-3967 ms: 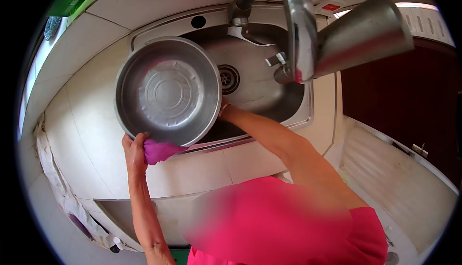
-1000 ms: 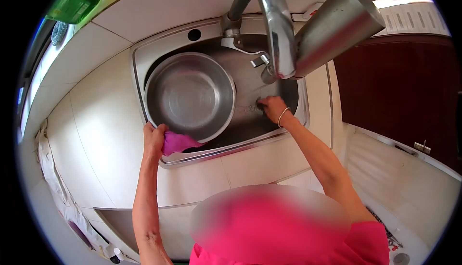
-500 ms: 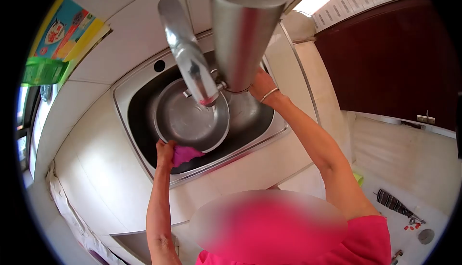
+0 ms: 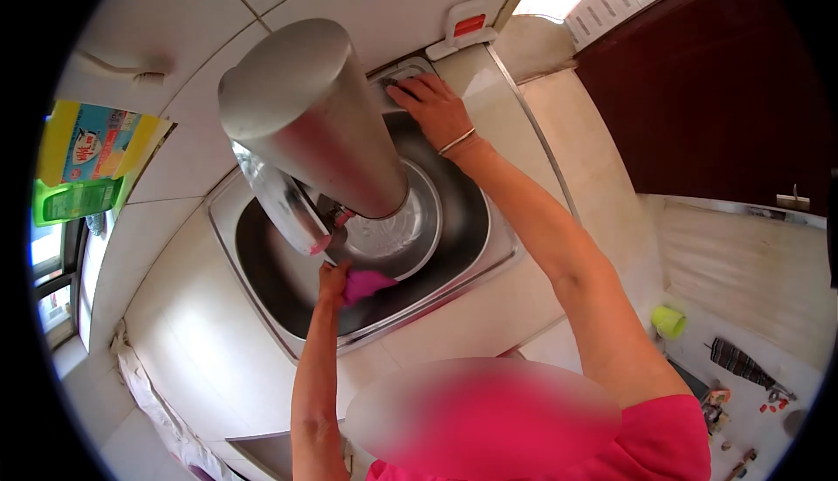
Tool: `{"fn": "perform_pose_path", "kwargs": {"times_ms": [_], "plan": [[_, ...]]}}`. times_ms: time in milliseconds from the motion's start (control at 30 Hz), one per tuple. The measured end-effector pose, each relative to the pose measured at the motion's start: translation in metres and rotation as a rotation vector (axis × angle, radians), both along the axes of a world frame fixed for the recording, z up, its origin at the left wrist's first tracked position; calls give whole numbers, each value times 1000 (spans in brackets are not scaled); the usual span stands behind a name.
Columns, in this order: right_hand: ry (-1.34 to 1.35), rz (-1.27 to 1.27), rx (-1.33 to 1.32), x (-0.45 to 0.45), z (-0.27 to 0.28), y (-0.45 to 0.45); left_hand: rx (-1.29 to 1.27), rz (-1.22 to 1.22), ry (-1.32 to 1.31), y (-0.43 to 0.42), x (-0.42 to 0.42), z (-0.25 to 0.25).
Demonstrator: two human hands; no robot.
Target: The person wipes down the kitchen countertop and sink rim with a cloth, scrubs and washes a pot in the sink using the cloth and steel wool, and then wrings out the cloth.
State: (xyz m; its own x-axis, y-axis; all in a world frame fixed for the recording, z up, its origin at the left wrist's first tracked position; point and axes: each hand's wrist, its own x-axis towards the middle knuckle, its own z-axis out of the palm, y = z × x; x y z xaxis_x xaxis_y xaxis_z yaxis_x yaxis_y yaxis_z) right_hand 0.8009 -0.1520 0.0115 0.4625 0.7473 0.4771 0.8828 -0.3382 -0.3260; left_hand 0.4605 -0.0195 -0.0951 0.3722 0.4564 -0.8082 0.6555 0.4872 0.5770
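My left hand (image 4: pixel 332 282) is closed on a pink cloth (image 4: pixel 367 285) and rests at the near left edge of a round metal basin (image 4: pixel 429 250). The basin sits in the steel sink (image 4: pixel 467 250), with shiny ripples like water on its bottom. My right hand (image 4: pixel 435 113) reaches to the sink's back right corner, fingers bent down around a small dark, greyish thing (image 4: pixel 387 83) that I cannot make out. A chrome faucet (image 4: pixel 275 200) and a large steel cylinder (image 4: pixel 319 123) attached to it hang over the basin and hide part of it.
A white holder with a red part (image 4: pixel 469 25) stands at the wall behind the sink. At left are a colourful packet (image 4: pixel 96 145) and a green container (image 4: pixel 80 202). A dark red cabinet door (image 4: pixel 698 97) is at right; a lime cup (image 4: pixel 669 322) and folded umbrella (image 4: pixel 742 363) lie lower right.
My right hand has moved from behind the cylinder to the sink's back corner. The basin has shifted right within the sink, my left hand and the pink cloth with it. The view has turned.
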Motion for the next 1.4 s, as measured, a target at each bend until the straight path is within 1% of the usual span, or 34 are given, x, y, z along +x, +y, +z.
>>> {"fn": "perform_pose_path", "kwargs": {"times_ms": [100,133,233,267,367,467,533,567,667,767,800,867,900,967,1000,1067,1100,1167,1267,1300,1367,1400], "plan": [[-97,59,-124,11,-18,4,34,6,3,-7,7,-6],[-122,72,-174,14,-17,5,59,-27,-12,-9,9,0],[-36,63,-230,8,-3,-6,-40,48,-52,-9,12,17],[-33,52,-236,5,5,-10,64,-74,36,-5,9,22],[-80,7,-209,1,5,-22,48,-169,95,6,2,48],[58,11,-152,-17,27,-37,-114,-73,-65,9,1,79],[179,-17,-50,-42,32,-46,-219,-19,-147,3,17,111],[349,-11,-73,-56,23,-53,-274,4,-190,-1,27,120],[904,-16,-119,-109,-6,-64,-455,-21,-419,-9,45,124],[1789,-298,-47,-149,-38,-61,-534,84,-545,-26,62,138],[1963,-307,63,-154,-37,-57,-494,100,-573,-29,62,127],[2298,-326,314,-155,-35,-51,-409,27,-479,-26,57,107],[2100,-264,257,-152,-46,-52,-367,-14,-434,-25,56,99],[1703,-148,144,-147,-78,-55,-242,-2,-413,-27,49,86],[1680,-170,130,-144,-74,-55,-177,5,-402,-29,46,80],[1633,-208,97,-138,-51,-49,-141,117,-377,-30,43,67],[1602,-235,131,-138,-46,-47,-121,174,-364,-31,43,63],[1539,-289,196,-137,-40,-41,-68,166,-366,-29,45,54],[1533,-311,274,-130,-52,-41,35,172,-380,-26,55,45],[1425,-279,88,-128,-46,-40,70,172,-389,-26,61,51],[1189,-220,-272,-123,-34,-40,-106,311,-446,-28,69,63],[1019,-78,-340,-118,-35,-42,-195,377,-470,-29,73,71]]}}
